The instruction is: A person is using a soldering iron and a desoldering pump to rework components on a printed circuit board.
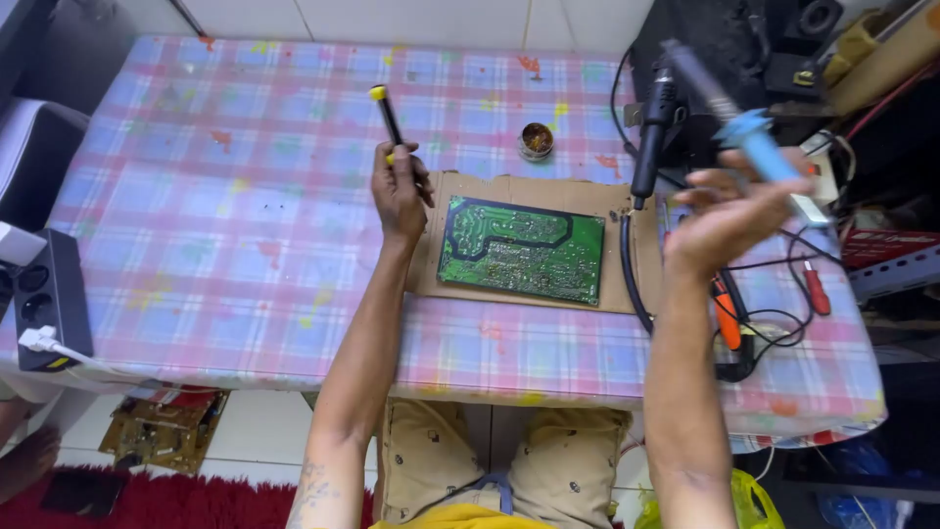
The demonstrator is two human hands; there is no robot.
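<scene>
My left hand (399,188) grips a black screwdriver with a yellow end (386,110), held upright above the table, just left of a green circuit board (520,249). The board lies flat, solder side up, on a sheet of brown cardboard (615,284). My right hand (727,217) is raised to the right of the board and holds a blue-handled soldering iron (748,127), its metal tip pointing up and left. A black tool with a thick cord (652,137) stands between the iron and the board.
A small round tin (536,140) sits behind the cardboard on the plaid tablecloth (225,235). Orange and red-handled tools (728,318) and tangled cables lie at the right. A black power strip (49,294) sits at the left edge. Another circuit board (157,431) lies on the floor.
</scene>
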